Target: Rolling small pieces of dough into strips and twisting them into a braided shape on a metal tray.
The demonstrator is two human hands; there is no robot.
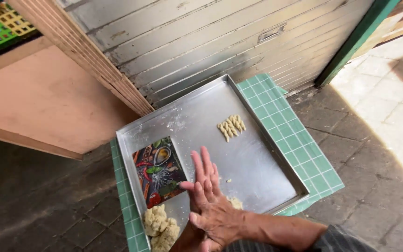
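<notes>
Head view: flat-fingered right hand [209, 200] presses over the left hand [190, 238], mostly hidden, its grip unreadable. Any dough between the palms is unseen; pale, soft, crumbly dough lumps [160, 228] sit in the shallow square metal tray's [257, 140] near corner—pinch gently.

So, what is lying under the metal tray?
Under the metal tray lies a green checked cloth, showing along the right and left edges. The tray covers the cloth's middle, so anything below there cannot be seen.

card [158, 171] | flat on tray [257, 140], near-left part | rectangular, dark, printed with red, green and orange food pictures | right hand [209, 205] just beside its right edge
</notes>
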